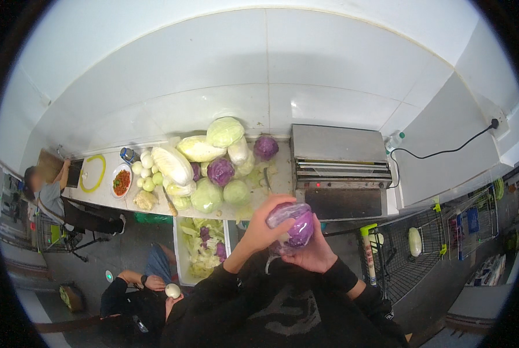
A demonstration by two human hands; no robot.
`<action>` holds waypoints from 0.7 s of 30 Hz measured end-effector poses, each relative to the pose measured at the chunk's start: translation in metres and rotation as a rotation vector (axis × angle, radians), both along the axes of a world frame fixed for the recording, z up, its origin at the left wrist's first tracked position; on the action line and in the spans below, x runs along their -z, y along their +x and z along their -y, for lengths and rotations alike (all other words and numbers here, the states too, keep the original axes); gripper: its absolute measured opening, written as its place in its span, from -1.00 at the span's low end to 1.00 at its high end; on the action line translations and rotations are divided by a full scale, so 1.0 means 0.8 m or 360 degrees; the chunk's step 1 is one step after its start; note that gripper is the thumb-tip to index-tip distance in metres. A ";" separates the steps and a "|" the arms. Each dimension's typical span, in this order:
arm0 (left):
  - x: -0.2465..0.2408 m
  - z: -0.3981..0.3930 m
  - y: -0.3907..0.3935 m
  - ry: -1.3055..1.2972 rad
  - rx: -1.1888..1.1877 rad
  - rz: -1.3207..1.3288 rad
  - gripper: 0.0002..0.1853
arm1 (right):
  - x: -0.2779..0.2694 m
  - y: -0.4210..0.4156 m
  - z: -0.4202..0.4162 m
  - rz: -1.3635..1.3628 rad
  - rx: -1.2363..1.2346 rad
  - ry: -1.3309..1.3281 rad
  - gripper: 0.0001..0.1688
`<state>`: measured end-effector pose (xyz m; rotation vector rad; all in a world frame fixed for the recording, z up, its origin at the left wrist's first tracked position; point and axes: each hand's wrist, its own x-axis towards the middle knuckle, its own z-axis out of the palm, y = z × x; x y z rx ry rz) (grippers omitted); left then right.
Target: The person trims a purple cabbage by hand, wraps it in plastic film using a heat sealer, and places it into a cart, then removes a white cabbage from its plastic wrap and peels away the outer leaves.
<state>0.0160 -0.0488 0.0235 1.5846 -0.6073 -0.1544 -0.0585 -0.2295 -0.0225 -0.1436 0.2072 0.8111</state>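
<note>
In front of my chest I hold a purple cabbage (302,229) with clear plastic film around it. My left hand (266,225) grips its left and upper side, the thumb across the film. My right hand (316,253) supports it from below and the right. Beyond my hands stands a film wrapping machine (335,143) with a lit red lamp and a dark flat plate (344,202) at its front. Left of the machine, a knife blade (266,178) lies among leaf scraps near another purple cabbage (266,148).
Green cabbages (209,195), napa cabbages (172,165) and onions (146,161) crowd the counter. A white bin (176,261) of trimmed leaves stands below. One person (129,300) holds an onion at lower left; another (53,198) is farther off. A shopping cart (398,256) stands right.
</note>
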 end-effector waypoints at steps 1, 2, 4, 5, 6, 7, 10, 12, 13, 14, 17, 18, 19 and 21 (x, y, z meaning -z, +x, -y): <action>0.007 0.002 0.000 -0.0057 -0.0066 -0.0065 -0.51 | -0.001 0.001 0.001 -0.0004 -0.0004 -0.0019 0.01; 0.015 0.004 -0.002 -0.0114 -0.0131 -0.0129 -0.48 | -0.006 -0.003 0.004 0.0078 0.0027 -0.0142 -0.05; 0.040 0.002 -0.006 -0.0155 -0.0265 -0.0251 -0.43 | -0.014 0.002 0.004 0.0260 -0.0027 -0.0512 -0.10; 0.054 0.003 -0.010 -0.0293 -0.0390 -0.0402 -0.44 | -0.015 0.006 0.003 0.0349 -0.0055 -0.0694 -0.12; 0.059 0.011 -0.015 -0.0441 -0.0505 -0.0560 -0.45 | -0.013 0.010 0.008 0.0219 -0.0100 -0.0672 -0.30; 0.065 0.017 -0.018 -0.0592 -0.0627 -0.0709 -0.46 | -0.014 0.009 0.006 0.0321 -0.0095 -0.0788 -0.34; 0.083 0.026 -0.014 -0.0943 -0.0878 -0.0978 -0.56 | -0.025 0.007 -0.010 0.0439 0.0025 -0.1073 -0.44; 0.082 0.024 -0.013 -0.1125 -0.0888 -0.1033 -0.59 | -0.012 -0.001 -0.032 0.0496 0.0265 -0.1386 -0.46; 0.078 0.025 -0.012 -0.1193 -0.0916 -0.1008 -0.58 | -0.003 -0.008 -0.043 0.0523 0.0390 -0.1539 -0.46; 0.073 0.029 -0.013 -0.1261 -0.0944 -0.0983 -0.58 | 0.007 -0.014 -0.052 0.0559 0.0587 -0.1638 -0.54; 0.083 0.027 -0.015 -0.1304 -0.1009 -0.0934 -0.54 | 0.023 -0.016 -0.069 0.0929 0.1132 -0.1897 -0.60; 0.090 0.028 -0.016 -0.1369 -0.1012 -0.0940 -0.52 | 0.018 -0.013 -0.073 0.1045 0.1269 -0.1959 -0.68; 0.096 0.029 -0.016 -0.1435 -0.1014 -0.0947 -0.51 | 0.011 -0.009 -0.074 0.1121 0.1277 -0.2105 -0.70; 0.107 0.030 -0.016 -0.1417 -0.0923 -0.0972 -0.46 | -0.003 -0.002 -0.074 0.1270 0.1292 -0.2400 -0.72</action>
